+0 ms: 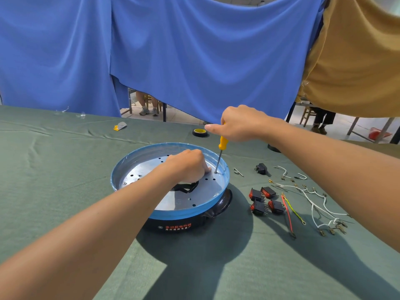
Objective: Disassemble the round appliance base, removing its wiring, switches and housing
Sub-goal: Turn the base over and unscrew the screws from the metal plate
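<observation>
- Done: switches (265, 200) and wires (320, 204) lie loose, right of the round appliance base (188, 211) at mid-table.
- Left to do, the housing: right hand (240, 124) is clamped around the screwdriver (220, 152), tip at a plate (201, 198) screw; left hand (186, 165) has fingers curled on the plate, and whether they pinch anything is unclear.

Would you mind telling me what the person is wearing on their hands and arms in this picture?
Nothing shows: the left hand and the right hand are ungloved, and both forearms are bare to the frame's edge, with no sleeve in view. No watch, bracelet or strap shows at either wrist.
</observation>
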A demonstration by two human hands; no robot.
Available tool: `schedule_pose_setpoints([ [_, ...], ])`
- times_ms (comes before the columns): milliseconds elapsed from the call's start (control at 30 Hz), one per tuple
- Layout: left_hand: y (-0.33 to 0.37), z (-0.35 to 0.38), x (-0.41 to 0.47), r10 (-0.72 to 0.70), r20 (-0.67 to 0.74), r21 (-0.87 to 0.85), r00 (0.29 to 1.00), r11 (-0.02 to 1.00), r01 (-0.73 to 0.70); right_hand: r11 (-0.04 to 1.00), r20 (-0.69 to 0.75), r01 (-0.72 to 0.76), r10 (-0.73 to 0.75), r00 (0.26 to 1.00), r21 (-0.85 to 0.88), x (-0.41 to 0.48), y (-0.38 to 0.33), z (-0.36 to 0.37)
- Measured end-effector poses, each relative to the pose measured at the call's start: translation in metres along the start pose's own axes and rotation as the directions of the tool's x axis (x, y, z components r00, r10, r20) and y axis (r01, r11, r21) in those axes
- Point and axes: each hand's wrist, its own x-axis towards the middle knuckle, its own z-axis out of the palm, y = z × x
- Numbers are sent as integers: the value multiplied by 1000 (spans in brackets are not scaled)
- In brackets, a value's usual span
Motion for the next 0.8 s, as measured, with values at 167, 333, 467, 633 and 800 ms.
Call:
schedule_pose_setpoints([
  [167,-1,1,-2,34,-2,-26,999,999,-34,996,44,27,-31,999,86,-5,-6,-4],
  [333,-2,0,-3,68,-14,-26,998,997,-69,995,109,18,-28,994,95,-4,-4,-3],
  [467,-2,1,-5,83,-25,5,996,997,-83,997,64,0,-4,998,72,-5,-3,-2],
  [633,-1,1,-5,87,-30,13,996,996,-87,994,133,31,-44,990,103,-4,-8,-8],
  [800,-1,1,-5,82,-33,13,996,997,-81,999,59,6,-9,998,50,-4,-4,-2],
])
